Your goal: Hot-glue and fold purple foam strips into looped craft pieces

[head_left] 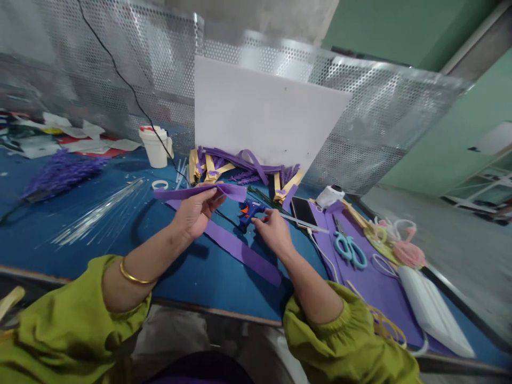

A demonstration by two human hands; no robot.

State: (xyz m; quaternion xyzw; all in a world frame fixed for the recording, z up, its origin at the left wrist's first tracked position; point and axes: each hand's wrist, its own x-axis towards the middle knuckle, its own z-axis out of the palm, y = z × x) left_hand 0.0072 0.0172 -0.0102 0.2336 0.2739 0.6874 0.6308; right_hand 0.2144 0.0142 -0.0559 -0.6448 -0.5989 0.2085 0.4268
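My left hand (196, 210) is raised above the table, its fingers pinching a strip of purple crepe paper or felt (172, 194) that stretches out to both sides. My right hand (274, 230) is closed around the back part of a blue glue gun (248, 212) with an orange trigger. A long clear glue stick (306, 223) sticks out behind it to the right. Below and between my hands, another purple strip (244, 255) lies slantwise on the blue table (200, 277).
Purple flowers (66, 169), thin wires (100, 210) and a white cup (156, 146) are on the left. A white board (264, 106) leans behind purple-and-yellow pieces (236, 166). Right are a phone (303, 212), blue-handled scissors (350, 249) and a white power strip (434, 309). A black cord (120, 74) hangs down.
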